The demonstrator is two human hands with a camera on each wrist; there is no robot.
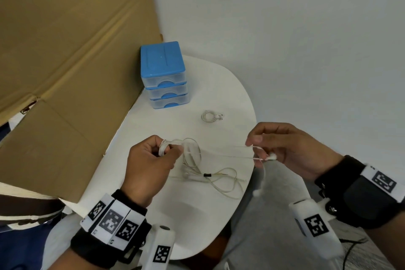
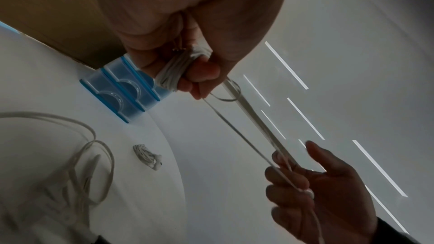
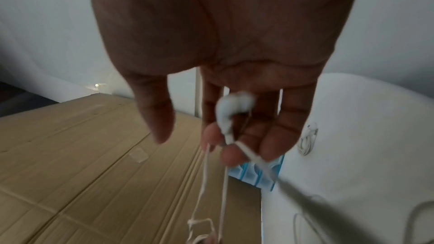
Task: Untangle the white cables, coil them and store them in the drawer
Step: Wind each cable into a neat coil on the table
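Risks first. Two strands are stretched taut between the hands; if pulled harder, the wraps could be dragged off the left fingers and the coil lost. Judged likely cause: too much tension from the R side. One earbud (image 1: 256,193) dangles off the table edge below the right hand (image 1: 291,151); a swing could catch it on the table rim or on the loose cable (image 1: 210,176) lying under the hands. A small knot-like kink (image 3: 198,222) is seen in the strands in the right-wrist view; if wound in as is, a lumpy coil is probable. The loose cable sits just beneath the working span, so it could be snagged & re-tangled w/ the one being wound.

Hands. Left hand (image 1: 151,160): fingers curled, a bundle of white wraps (image 2: 175,72) held round them, thumb pressed against it. The strands run out from it toward the R. Right hand: thumb & index tips are seen close together at the strands in the head view, though a firm pinch cannot be confirmed; remaining fingers are only part-curled, and a second earbud (image 3: 231,108) rests against them. Grip narrow, not a fist.

Location. Cable being wound: in the air above the near part of the white table (image 1: 230,85). One finished coil (image 1: 210,115) lies further back, near the blue drawer unit (image 1: 164,74). All three drawers look closed; nothing is seen stored yet.
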